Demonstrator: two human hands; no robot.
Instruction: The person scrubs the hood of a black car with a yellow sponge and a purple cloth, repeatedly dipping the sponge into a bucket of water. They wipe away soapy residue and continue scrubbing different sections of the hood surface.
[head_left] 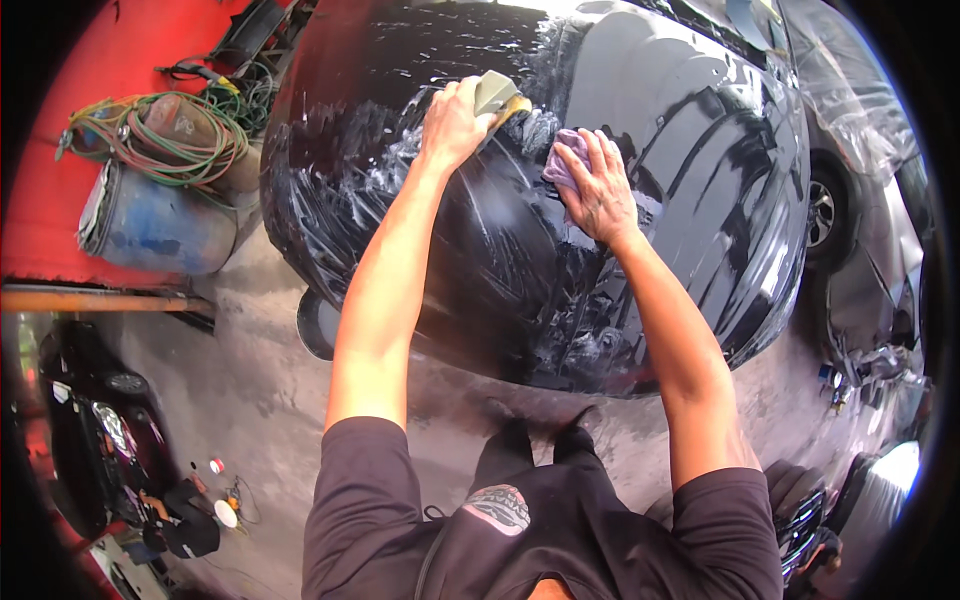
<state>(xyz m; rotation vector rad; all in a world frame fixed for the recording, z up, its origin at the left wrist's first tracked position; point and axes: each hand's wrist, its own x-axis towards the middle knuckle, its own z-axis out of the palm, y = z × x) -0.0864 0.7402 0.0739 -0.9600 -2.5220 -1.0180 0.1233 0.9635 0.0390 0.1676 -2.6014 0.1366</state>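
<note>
A dark, wet car body panel (480, 260) fills the upper middle, streaked with whitish slurry. My left hand (452, 125) grips a pale grey-green sanding block (494, 92) near the panel's upper middle. A yellowish-brown sheet (516, 106) shows along the block's lower edge. To its right, my right hand (603, 190) is closed over a crumpled purple cloth (567, 160), which touches the panel. The fingers lie across the cloth and partly cover it. Right of the cloth, a grey coated area (645, 100) has dark glossy patches.
Coiled hoses (165, 140) rest on cylinders, with a blue one (160, 225) lying at left beside a red surface. Another car's wheel (825, 205) stands close at right under plastic sheeting (850, 80). At lower left, a person (185, 520) works by a dark vehicle (95, 430).
</note>
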